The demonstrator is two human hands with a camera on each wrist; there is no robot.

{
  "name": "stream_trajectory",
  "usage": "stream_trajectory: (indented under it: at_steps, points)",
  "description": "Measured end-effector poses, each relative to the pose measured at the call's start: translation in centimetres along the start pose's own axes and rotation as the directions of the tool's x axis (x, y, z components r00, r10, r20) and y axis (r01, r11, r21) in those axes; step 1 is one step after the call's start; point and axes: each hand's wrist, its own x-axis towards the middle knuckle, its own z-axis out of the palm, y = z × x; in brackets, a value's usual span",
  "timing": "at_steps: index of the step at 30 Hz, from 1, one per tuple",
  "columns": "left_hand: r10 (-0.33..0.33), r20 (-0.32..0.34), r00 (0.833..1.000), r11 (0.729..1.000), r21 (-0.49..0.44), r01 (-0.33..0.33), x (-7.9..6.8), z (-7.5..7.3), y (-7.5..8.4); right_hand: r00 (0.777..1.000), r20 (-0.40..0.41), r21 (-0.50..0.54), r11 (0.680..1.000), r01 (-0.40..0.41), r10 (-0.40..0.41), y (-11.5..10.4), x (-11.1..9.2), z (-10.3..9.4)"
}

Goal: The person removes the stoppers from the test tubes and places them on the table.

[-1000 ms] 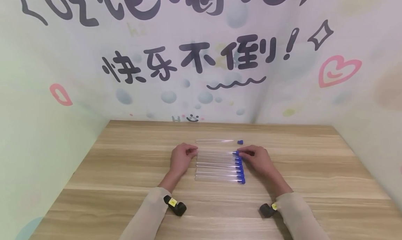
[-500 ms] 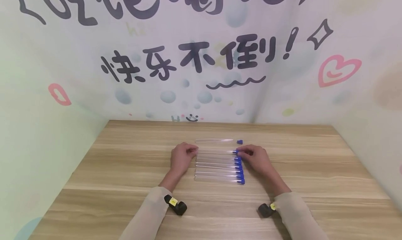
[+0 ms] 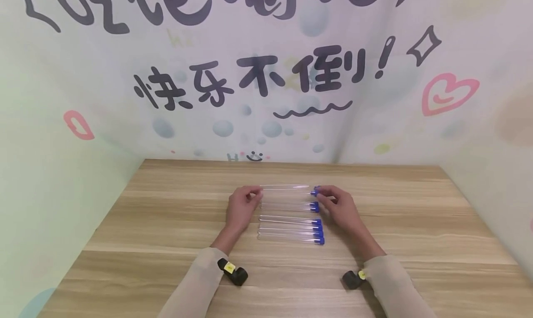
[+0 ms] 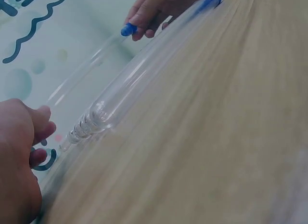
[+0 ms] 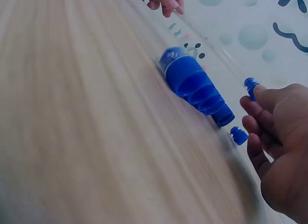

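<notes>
My left hand [image 3: 243,204] pinches the rounded end of a clear test tube [image 4: 82,74], lifted off the table. At its other end, the thumb and fingers of my right hand [image 3: 338,204] pinch a blue cap [image 5: 251,87]. Whether the cap is fully seated or partly out, I cannot tell. Below the hands, several blue-capped test tubes [image 3: 289,228] lie side by side, caps to the right. An uncapped test tube [image 3: 283,187] lies behind them. Its loose blue cap [image 5: 238,136] rests at the right, partly hidden by my right fingers in the head view.
All of this lies on a wood-grain table [image 3: 166,207]. A white printed cloth [image 3: 250,137] hangs along the table's back edge, and pale walls [image 3: 71,183] close the sides. Each wrist wears a small black camera [image 3: 238,276].
Both hands have raised a capped tube from the back of the row and moved away from the body. Two tubes in the row now lie farther back, with a gap in front of them.
</notes>
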Motion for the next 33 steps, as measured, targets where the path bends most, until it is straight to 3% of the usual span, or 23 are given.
stream_trajectory:
  at_steps: [9, 14, 22, 33]
  points:
    - [0.014, 0.006, 1.0, 0.997, -0.072, -0.013, 0.0, 0.0, 0.0, 1.0, -0.031, 0.059, 0.998, 0.001, 0.001, -0.7, -0.2, 0.2]
    - [0.035, 0.022, 0.999, 0.994, -0.102, -0.033, 0.2, 0.1, -0.1, 0.998, -0.066, 0.042, 0.999, -0.009, 0.012, -0.5, -0.1, 0.3]
    - [-0.002, 0.058, 0.998, 0.993, -0.118, 0.009, 0.5, 0.8, 0.1, 0.99, -0.136, 0.041, 0.999, -0.036, 0.041, 0.2, 0.0, 0.4]
    - [0.08, 0.038, 0.996, 0.989, -0.124, -0.075, 0.4, 0.7, 0.5, 0.975, -0.218, 0.052, 0.998, -0.04, 0.05, 0.3, 0.2, 0.5]
